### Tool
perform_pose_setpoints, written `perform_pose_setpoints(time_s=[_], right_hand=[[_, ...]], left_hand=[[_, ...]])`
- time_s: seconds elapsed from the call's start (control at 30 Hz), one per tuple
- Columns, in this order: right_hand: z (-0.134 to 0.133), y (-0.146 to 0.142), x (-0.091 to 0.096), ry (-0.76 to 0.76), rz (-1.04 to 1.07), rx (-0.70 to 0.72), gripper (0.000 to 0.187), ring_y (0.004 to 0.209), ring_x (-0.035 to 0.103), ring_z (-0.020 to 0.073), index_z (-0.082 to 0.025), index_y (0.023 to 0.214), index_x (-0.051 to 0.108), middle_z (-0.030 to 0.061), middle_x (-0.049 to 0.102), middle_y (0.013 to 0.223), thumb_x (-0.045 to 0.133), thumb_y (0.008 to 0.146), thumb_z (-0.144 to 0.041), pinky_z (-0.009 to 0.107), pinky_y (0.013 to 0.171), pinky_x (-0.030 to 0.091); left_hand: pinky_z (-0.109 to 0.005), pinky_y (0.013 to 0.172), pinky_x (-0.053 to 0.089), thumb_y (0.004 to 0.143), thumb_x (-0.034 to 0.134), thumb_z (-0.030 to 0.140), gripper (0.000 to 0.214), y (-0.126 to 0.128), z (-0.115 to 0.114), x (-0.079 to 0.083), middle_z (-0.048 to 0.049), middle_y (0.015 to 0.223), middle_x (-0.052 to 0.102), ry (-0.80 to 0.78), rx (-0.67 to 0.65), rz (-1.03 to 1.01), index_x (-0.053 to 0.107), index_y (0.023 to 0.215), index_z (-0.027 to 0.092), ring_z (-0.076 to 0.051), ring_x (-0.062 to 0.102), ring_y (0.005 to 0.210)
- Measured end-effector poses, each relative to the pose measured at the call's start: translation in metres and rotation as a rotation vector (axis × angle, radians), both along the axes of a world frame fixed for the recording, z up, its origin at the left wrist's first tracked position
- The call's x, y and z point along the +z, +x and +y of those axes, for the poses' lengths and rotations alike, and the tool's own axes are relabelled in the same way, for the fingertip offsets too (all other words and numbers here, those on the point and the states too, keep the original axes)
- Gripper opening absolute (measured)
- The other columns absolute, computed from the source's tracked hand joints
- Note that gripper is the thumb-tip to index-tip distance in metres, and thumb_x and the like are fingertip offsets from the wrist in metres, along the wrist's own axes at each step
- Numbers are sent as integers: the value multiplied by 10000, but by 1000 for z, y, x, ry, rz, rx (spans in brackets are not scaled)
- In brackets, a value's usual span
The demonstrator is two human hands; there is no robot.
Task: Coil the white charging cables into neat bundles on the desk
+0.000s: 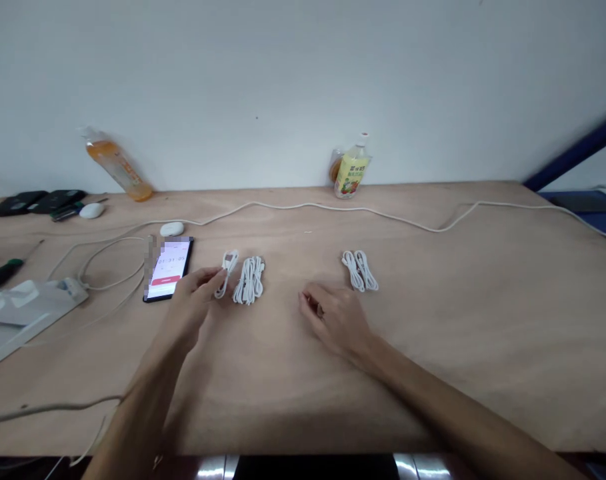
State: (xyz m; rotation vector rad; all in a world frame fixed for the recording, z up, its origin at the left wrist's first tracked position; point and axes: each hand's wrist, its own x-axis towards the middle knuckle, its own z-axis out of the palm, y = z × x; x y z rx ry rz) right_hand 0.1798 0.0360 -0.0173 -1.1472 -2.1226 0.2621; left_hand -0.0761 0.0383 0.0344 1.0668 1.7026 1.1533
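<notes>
My left hand (197,291) pinches the near side of a coiled white cable (227,272) between thumb and fingers, left of the middle of the table. Right beside it lies a small group of coiled white cables (249,280), close together. My right hand (335,315) rests on the table with its fingers curled in, and I see nothing in it. Just beyond and to the right of that hand, two more coiled white cables (360,271) lie side by side, apart from the fingers.
Left of my left hand lies a phone (170,270) showing a running timer, with a white oval case (171,229) behind it. A long white cord (303,206) crosses the back. An orange bottle (117,167) and a yellow-labelled bottle (351,172) lean on the wall. A screwdriver (3,273) lies far left.
</notes>
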Motion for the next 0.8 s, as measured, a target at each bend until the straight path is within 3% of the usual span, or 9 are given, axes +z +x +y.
perform_pose_setpoints(time_s=[0.07, 0.13, 0.2, 0.27, 0.47, 0.57, 0.67, 0.8], right_hand=[[-1, -1, -1, -12, 51, 6, 276, 539, 553, 153, -213, 760, 658, 14, 666, 623, 540, 1008, -180, 282, 589, 366], [-1, 0, -2, -26, 90, 5, 280, 528, 532, 147, -218, 755, 651, 2, 648, 611, 539, 1011, -198, 276, 586, 374], [-1, 1, -2, -41, 130, -8, 280, 523, 520, 145, -223, 758, 646, -6, 636, 607, 537, 1016, -216, 273, 586, 383], [0, 3, -3, -53, 170, -31, 282, 529, 525, 146, -227, 761, 638, -8, 634, 612, 530, 1022, -228, 272, 587, 393], [2, 9, -2, -102, 273, -115, 276, 515, 506, 139, -230, 812, 637, -28, 602, 613, 486, 1040, -262, 266, 562, 401], [3, 11, 2, -198, 384, -132, 232, 521, 509, 140, -236, 893, 657, -44, 577, 622, 496, 1042, -312, 264, 551, 407], [2, 12, 5, -273, 483, -102, 169, 550, 547, 146, -241, 965, 664, -46, 587, 650, 542, 1026, -341, 265, 551, 420], [-1, 12, 4, -338, 523, -2, 127, 612, 634, 158, -238, 1011, 663, -8, 708, 747, 574, 1037, -325, 281, 605, 488]], left_hand=[[-324, 733, 563, 766, 892, 378, 236, 7, -5, 7, -63, 811, 737, -11, -82, -355, 770, 759, 176, -206, 638, 732], [-291, 721, 578, 858, 816, 265, 127, 19, -9, 15, -85, 882, 729, -100, -223, -616, 808, 864, 139, -179, 623, 750], [-228, 645, 550, 874, 745, 130, 114, 34, -10, 19, -84, 914, 710, -177, -276, -805, 828, 952, 125, -151, 616, 747], [-187, 556, 490, 927, 709, 140, 119, 50, -7, 19, -50, 802, 630, -222, -318, -940, 823, 917, 104, -98, 511, 614], [-159, 465, 393, 1107, 559, 327, 389, 83, 10, 2, 26, 669, 447, -341, -402, -1078, 836, 1004, 73, -57, 314, 477], [-151, 449, 344, 1138, 538, 333, 378, 88, 12, -10, 52, 660, 395, -329, -419, -1124, 831, 1107, 96, -58, 256, 463], [-149, 473, 355, 1139, 551, 313, 333, 91, 9, -23, 61, 652, 389, -290, -408, -1186, 830, 1134, 132, -58, 257, 465], [-181, 550, 450, 1071, 682, 337, 270, 99, 0, -35, 4, 770, 554, -269, -451, -1204, 827, 1149, 122, -70, 434, 555]])
